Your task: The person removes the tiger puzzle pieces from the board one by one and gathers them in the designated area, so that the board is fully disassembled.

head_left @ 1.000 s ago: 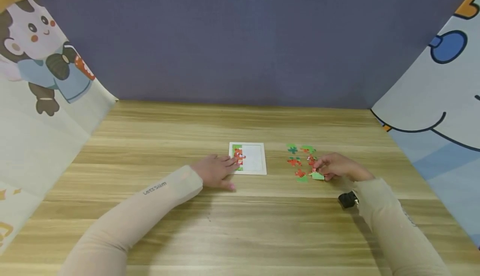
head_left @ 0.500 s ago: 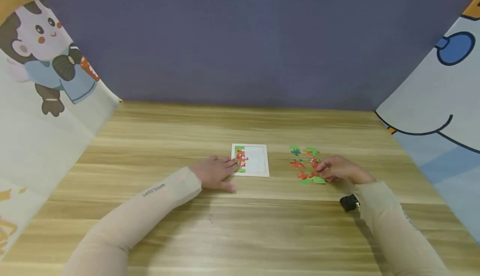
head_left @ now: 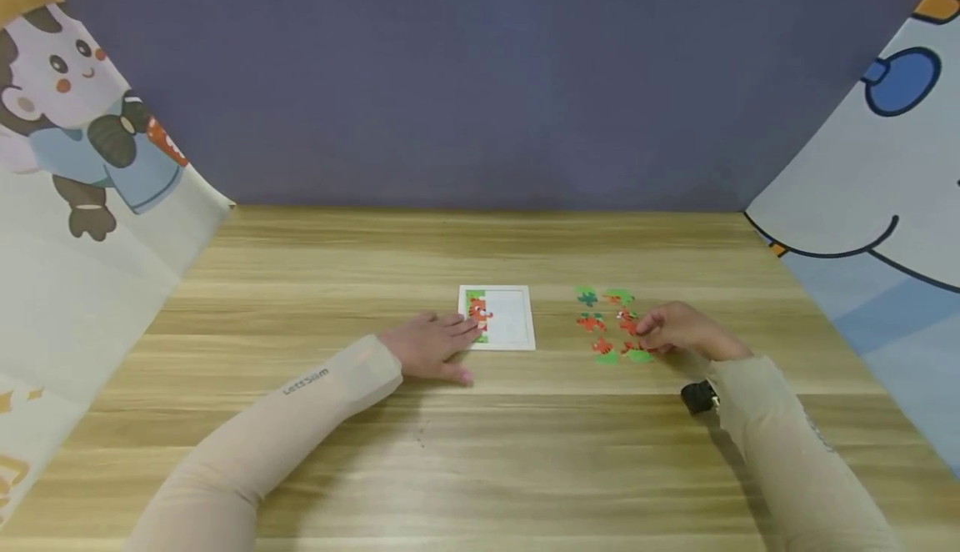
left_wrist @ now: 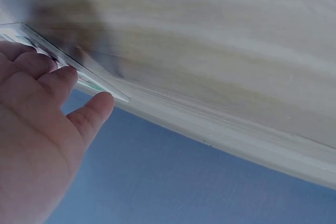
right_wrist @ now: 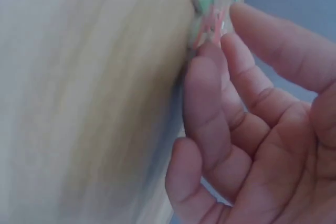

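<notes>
A square white puzzle tray (head_left: 513, 318) lies mid-table. Its left strip is filled with joined pieces showing an orange tiger (head_left: 477, 308) on green; the rest is bare white. My left hand (head_left: 431, 345) lies flat, fingers straight, its fingertips resting on the tray's left edge. To the right of the tray, several loose jigsaw pieces (head_left: 591, 323) in orange and green lie in two columns. My right hand (head_left: 678, 331) is beside the right column, fingers loosely curled. Its fingertips are right at the lower right piece (head_left: 639, 355). In the right wrist view the thumb (right_wrist: 278, 43) stands apart from the fingers.
Wood-grain tabletop (head_left: 487, 452) spreads all round. A dark blue-grey panel (head_left: 480, 77) closes off the back, and cartoon-printed panels stand at left (head_left: 150, 243) and right (head_left: 885, 202). A black device (head_left: 699, 398) hangs at the right wrist.
The lower right piece, tilted with a pale edge up at my right fingertips one second ago, now lies lower among the others. My left hand has stayed on the tray.
</notes>
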